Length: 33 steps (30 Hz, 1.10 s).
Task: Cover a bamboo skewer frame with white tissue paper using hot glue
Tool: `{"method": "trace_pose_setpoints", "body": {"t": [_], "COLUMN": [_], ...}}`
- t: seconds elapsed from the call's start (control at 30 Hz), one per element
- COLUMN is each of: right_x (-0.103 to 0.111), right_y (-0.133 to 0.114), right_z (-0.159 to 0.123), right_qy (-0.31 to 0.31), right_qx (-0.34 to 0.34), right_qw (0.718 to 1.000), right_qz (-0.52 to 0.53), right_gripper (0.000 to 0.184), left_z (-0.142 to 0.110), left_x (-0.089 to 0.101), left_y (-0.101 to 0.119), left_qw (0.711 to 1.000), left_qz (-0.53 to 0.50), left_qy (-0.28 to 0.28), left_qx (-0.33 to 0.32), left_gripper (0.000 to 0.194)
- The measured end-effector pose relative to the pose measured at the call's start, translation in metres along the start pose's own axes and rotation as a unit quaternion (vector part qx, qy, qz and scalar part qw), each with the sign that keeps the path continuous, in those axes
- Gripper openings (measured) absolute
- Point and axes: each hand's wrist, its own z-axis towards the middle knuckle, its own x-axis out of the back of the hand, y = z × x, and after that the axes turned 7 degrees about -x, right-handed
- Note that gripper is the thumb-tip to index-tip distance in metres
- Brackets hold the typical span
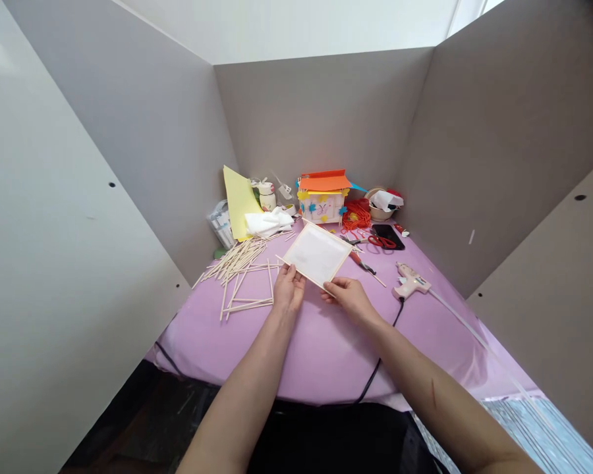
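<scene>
Between my hands, tilted above the table, is a square frame of thin wooden sticks with a white sheet across it, a stick panel (318, 253). My left hand (290, 287) grips its near left corner, thumb on top. On the near right edge, my right hand (346, 294) pinches it between thumb and fingers. Just left of my left hand lies an open square of wooden sticks (247, 303). Behind that is a loose pile of sticks (242, 258). A pink glue gun (411, 281) rests to the right of my right hand.
A small decorated house (322, 201) with an orange roof stands at the back. Near it are orange cord (356, 214), red-handled scissors (381, 241), a black phone (388, 236), pliers (362, 263), white tissue (269, 222) and yellow card (240, 201). Grey partitions (321, 112) enclose the table.
</scene>
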Motion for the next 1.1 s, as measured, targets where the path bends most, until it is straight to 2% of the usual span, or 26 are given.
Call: {"method": "trace_pose_setpoints", "body": {"t": [0.13,0.33,0.57,0.73,0.87,1.1], "right_x": [0.010,0.018,0.021,0.016,0.009,0.013], "right_y": [-0.004,-0.010,-0.009,-0.005,-0.002,-0.003], "right_z": [-0.004,-0.005,-0.003,-0.002,-0.002,0.004], "right_qy": [0.016,0.027,0.020,0.002,-0.027,0.006], "right_qx": [0.018,0.051,0.064,0.069,0.061,0.072], "right_qw": [1.000,0.998,0.998,0.996,0.991,0.978], "right_qz": [-0.011,-0.017,-0.004,0.056,0.118,0.197], "right_gripper": [0.022,0.026,0.027,0.035,0.040,0.036], "left_z": [-0.002,-0.002,-0.003,-0.003,-0.010,-0.024], "left_x": [0.005,0.010,0.012,0.010,0.006,0.002], "left_y": [0.007,0.006,-0.001,-0.002,-0.009,-0.029], "left_qw": [0.999,0.998,0.999,1.000,0.999,0.995], "left_qz": [0.027,0.053,0.033,-0.010,-0.038,-0.041], "left_qy": [-0.017,-0.014,0.005,0.016,-0.004,-0.055], "left_qx": [0.002,-0.005,-0.012,0.003,0.039,0.075], "left_gripper": [0.001,0.014,0.014,0.013,0.012,0.008]}}
